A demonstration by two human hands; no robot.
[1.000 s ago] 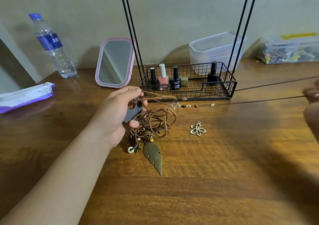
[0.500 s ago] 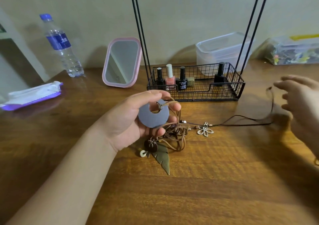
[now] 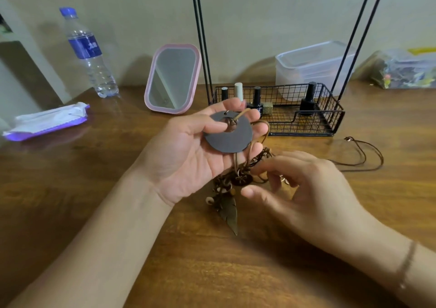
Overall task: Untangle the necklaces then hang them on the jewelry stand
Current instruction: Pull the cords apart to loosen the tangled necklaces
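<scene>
Near the desk's (image 3: pixel 70 213) middle, our left hand (image 3: pixel 188 159) holds one grey disc pendant (image 3: pixel 230 140) above the tangled necklaces (image 3: pixel 238 180); our right hand (image 3: pixel 306 189) reaches in, fingers loosely curled. Four polish bottles (image 3: pixel 256 99) stand in the far jewelry stand (image 3: pixel 330 118).

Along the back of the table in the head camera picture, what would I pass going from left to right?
Wipes packet → water bottle → pink mirror → wire basket of the jewelry stand → clear plastic box → clear bag of colourful bits.
</scene>
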